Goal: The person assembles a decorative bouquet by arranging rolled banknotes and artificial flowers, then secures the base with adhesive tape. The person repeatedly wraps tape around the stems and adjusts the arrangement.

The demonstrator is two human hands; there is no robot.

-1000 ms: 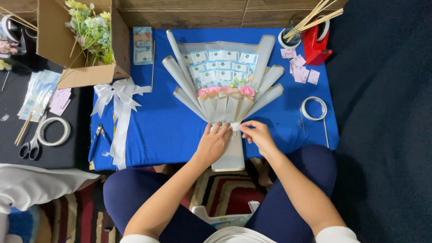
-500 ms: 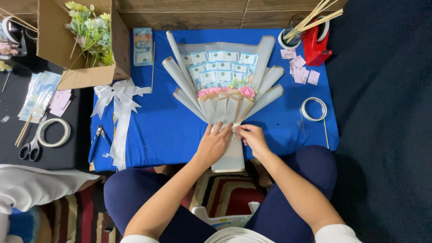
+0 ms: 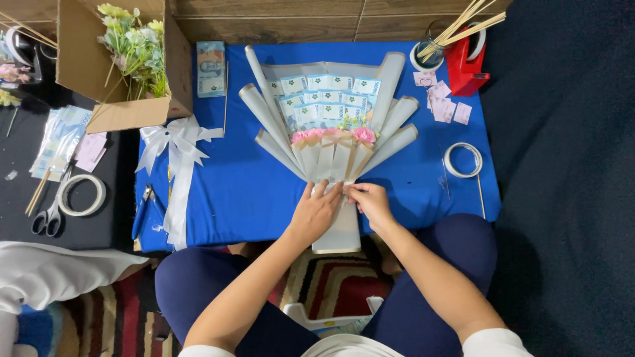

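Both hands keep their grip closed at the neck of the money bouquet (image 3: 331, 125), the left hand (image 3: 316, 213) flat on the wrap, the right hand (image 3: 370, 201) now pinching closer in, near the front edge of the blue table (image 3: 231, 192).

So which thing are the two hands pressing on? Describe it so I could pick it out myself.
Look at the blue cloth in the middle. At its near edge lies a fan-shaped bouquet of folded banknotes and pink flowers wrapped in pale grey paper cones. The left hand and right hand pinch its narrow neck; nothing else there fans out like it.
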